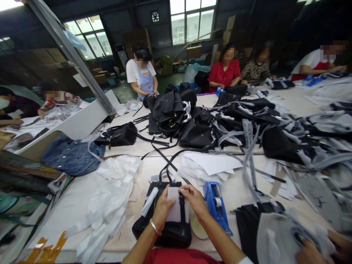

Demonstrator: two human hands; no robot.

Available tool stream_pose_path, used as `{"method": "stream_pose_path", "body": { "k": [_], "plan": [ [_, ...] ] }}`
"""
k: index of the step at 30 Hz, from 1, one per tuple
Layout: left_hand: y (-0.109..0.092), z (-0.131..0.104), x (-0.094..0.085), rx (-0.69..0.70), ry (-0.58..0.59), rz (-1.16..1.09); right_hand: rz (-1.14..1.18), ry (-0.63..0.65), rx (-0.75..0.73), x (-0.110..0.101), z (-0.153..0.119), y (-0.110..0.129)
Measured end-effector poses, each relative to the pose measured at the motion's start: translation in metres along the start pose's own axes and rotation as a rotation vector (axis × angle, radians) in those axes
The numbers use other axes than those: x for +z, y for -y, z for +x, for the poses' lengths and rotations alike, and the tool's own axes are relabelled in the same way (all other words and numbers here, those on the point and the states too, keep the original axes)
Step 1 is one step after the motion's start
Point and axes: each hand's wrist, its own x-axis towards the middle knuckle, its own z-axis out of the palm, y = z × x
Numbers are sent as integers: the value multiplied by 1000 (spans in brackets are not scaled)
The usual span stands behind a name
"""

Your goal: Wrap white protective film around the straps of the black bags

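A black handbag [173, 238] lies on the table right in front of me, its thin handles stretching away toward the far side. On its front rests a white rectangular sheet [173, 214], partly tucked under a narrow black strap [182, 211]. My left hand [162, 207] is closed on the sheet's left edge, thumb over its surface. With thumb and forefinger, my right hand [194, 201] pinches the strap's upper end beside a small gold-coloured fitting. A strip of white wrapping [150, 202] lies along the bag's left side.
A blue tape dispenser [216, 209] stands right of my bag, and a tape roll [198, 226] lies under my right forearm. White sheets [211, 163] and piled black bags [167, 110] lie beyond. Crumpled wrapping [110, 205] is leftward. A co-worker's hand [310, 253] handles another bag at lower right.
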Motion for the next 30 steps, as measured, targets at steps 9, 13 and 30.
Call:
{"method": "stream_pose_path", "body": {
  "k": [9,13,30],
  "plan": [
    [1,1,17,-25,81,-214,-22,-119,-42,1,2,-13],
    [3,2,21,-17,78,-237,-29,-128,-28,-2,2,-14],
    [-8,13,24,-90,145,-146,19,-172,45,-7,3,-15]
  ]
}}
